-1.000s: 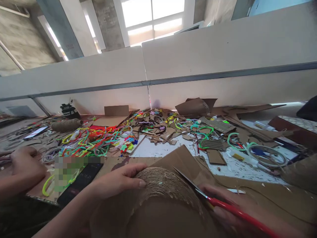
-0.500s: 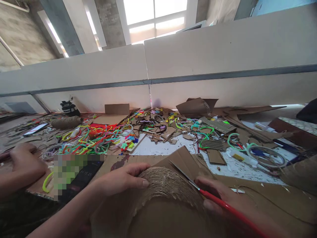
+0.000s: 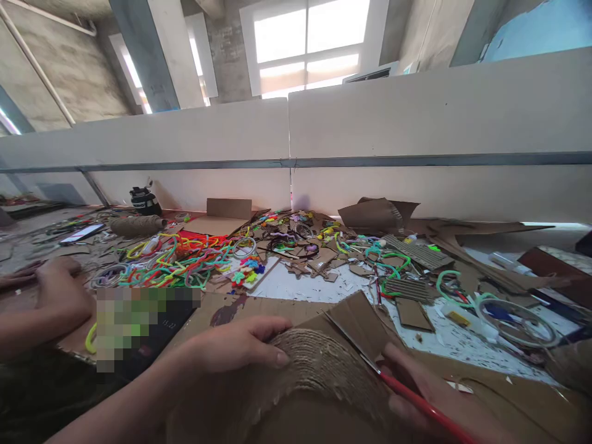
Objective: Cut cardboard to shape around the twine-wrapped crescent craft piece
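Observation:
My left hand (image 3: pixel 231 346) grips the left upper edge of a cardboard piece (image 3: pixel 358 320), thumb on top. Curved rows of twine (image 3: pixel 319 357) cover an arched band on this piece. A pair of red-handled scissors (image 3: pixel 377 368) is in my right hand (image 3: pixel 425 388), at the right side of the piece. The thin metal blade lies slanted across the plain cardboard, just beyond the twine rows. How far the scissors' blades are apart I cannot tell. The lower part of the piece is dark and runs out of view.
Colourful pipe cleaners (image 3: pixel 185 256) lie heaped on the left, near a twine roll (image 3: pixel 137 226) and a phone (image 3: pixel 155 330). Another person's arm (image 3: pixel 46 308) rests at far left. Cardboard scraps (image 3: pixel 414 313), a glue bottle (image 3: pixel 462 317) and a tape ring (image 3: pixel 518 322) lie right. A white partition (image 3: pixel 185 139) stands behind.
The whole view has shifted, so everything appears slightly lower and further right. Both hands keep their hold, and the scissors stay at nearly the same place on the cardboard.

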Available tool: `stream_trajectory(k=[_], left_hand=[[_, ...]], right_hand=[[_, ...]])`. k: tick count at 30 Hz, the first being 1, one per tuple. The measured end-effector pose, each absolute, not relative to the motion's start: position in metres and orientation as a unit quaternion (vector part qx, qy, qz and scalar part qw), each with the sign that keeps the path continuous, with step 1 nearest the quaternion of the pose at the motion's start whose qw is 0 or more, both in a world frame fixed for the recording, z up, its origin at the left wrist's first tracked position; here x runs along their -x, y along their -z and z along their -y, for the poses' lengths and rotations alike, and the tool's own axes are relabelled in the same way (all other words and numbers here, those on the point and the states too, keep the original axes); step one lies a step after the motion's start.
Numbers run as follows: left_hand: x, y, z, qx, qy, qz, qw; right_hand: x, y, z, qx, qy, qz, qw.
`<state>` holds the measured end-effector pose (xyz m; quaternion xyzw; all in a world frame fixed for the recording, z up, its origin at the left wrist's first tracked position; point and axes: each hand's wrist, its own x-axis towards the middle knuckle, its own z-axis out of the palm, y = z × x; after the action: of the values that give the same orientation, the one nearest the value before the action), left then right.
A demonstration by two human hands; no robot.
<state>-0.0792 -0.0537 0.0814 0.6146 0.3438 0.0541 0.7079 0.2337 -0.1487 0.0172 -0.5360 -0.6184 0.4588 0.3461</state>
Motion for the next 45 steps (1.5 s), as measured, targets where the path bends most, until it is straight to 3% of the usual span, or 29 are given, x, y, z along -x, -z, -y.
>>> stream_trajectory(k=[11,17,25,34,38,45], left_hand=[[0.084,-0.085,0.034,-0.655,-0.031,-0.327,0.681],[0.054,-0.075,0.042,-0.725,0.094,-0.271,0.626],[0.081,-0.105,0.004,-0.739,-0.008,-0.361,0.569],[0.075,-0.11,-0.013,-0.776,-0.019,-0.351,0.524],[0.072,-0.113,-0.012,-0.779,-0.008,-0.347,0.522],[0.059,-0.121,-0.009,-0.759,0.001,-0.333,0.56]], right_hand=[[-0.239,-0.016,0.147,0.575,-0.441,0.616,0.307],[-0.23,-0.021,0.122,0.474,-0.484,0.666,0.313],[-0.247,-0.056,0.112,0.57,-0.442,0.602,0.343],[-0.206,-0.05,0.104,0.461,-0.611,0.461,0.448],[-0.194,-0.05,0.103,0.468,-0.598,0.429,0.489],[-0.203,-0.041,0.095,0.45,-0.607,0.478,0.448]])
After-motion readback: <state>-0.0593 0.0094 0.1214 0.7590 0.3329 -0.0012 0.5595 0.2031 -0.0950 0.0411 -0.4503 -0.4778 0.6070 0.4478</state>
